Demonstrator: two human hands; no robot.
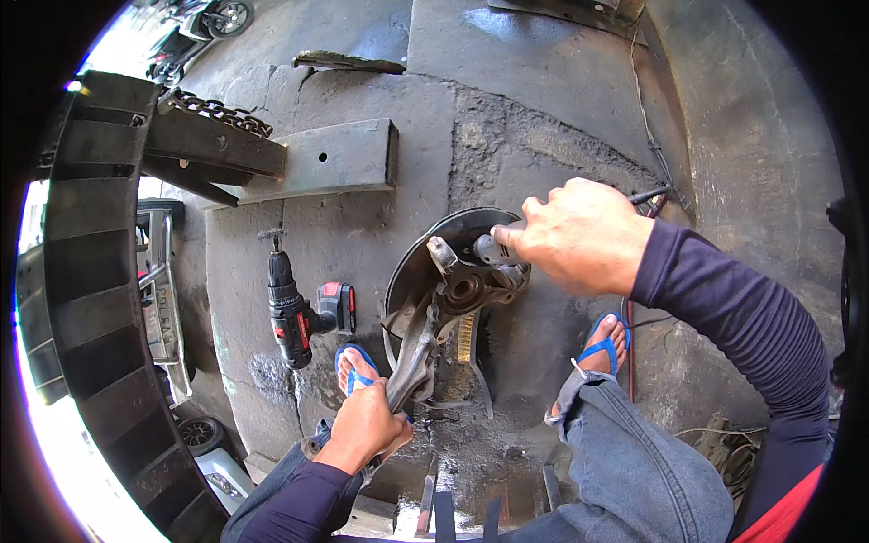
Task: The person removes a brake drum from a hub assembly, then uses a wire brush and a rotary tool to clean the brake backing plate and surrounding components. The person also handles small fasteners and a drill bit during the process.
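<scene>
My left hand [365, 423] is wrapped round the lower arm of a greasy metal steering knuckle [418, 348]. Behind the knuckle's round hub opening sits a dark, disc-shaped brake dust shield [405, 276]. My right hand [584, 237] is closed on a grinder with a grey head [495, 250], held against or just above the knuckle's upper right side. Fingers hide most of the grinder's body, and its working tip is hard to make out. Beneath the knuckle lies a wire brush [466, 339] with yellowish bristles, partly covered.
A black and red cordless drill [294, 312] lies on the stained concrete left of the knuckle. Further left stands a heavy steel frame [339, 158] with a chain [222, 113]. A cable [654, 145] runs along the right wall. My sandalled feet flank the work.
</scene>
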